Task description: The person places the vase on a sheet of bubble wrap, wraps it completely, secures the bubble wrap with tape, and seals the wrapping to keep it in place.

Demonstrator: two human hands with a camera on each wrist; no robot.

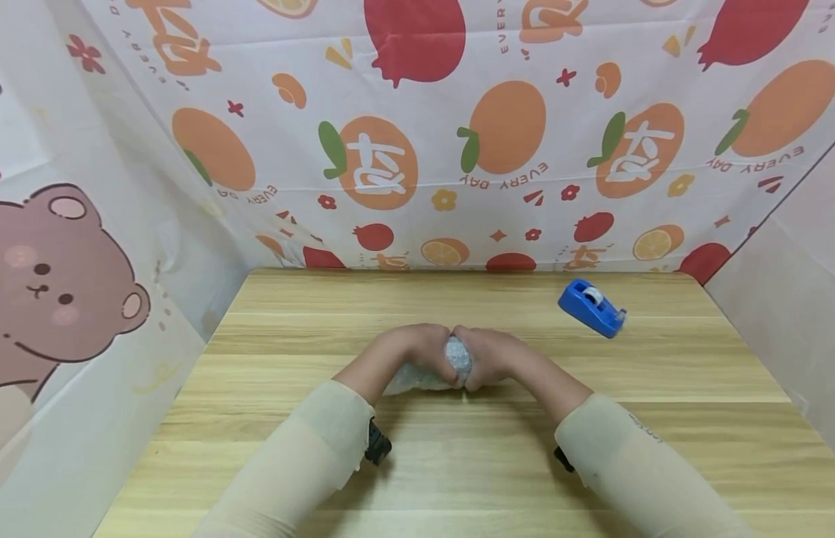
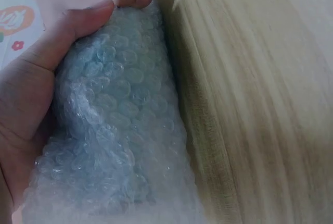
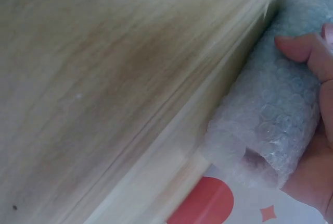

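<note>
A roll of clear bubble wrap (image 1: 459, 357) lies across the middle of the table, held between both hands. My left hand (image 1: 427, 350) grips it from the left, its thumb curled over the wrap in the left wrist view. Close beside it, my right hand (image 1: 490, 355) holds the roll from the other side, with a finger bent over it in the right wrist view. A bluish-green tint shows through the bubble layers (image 2: 125, 88). One end of the wrap (image 3: 260, 161) has a dark gap in it. In the head view, the hands hide much of the roll.
A blue tape dispenser (image 1: 592, 308) with a roll of tape stands at the back right of the wooden table (image 1: 471, 463). Behind the table hangs a fruit-print cloth (image 1: 430, 90); a bear-print cloth (image 1: 60, 276) hangs at the left.
</note>
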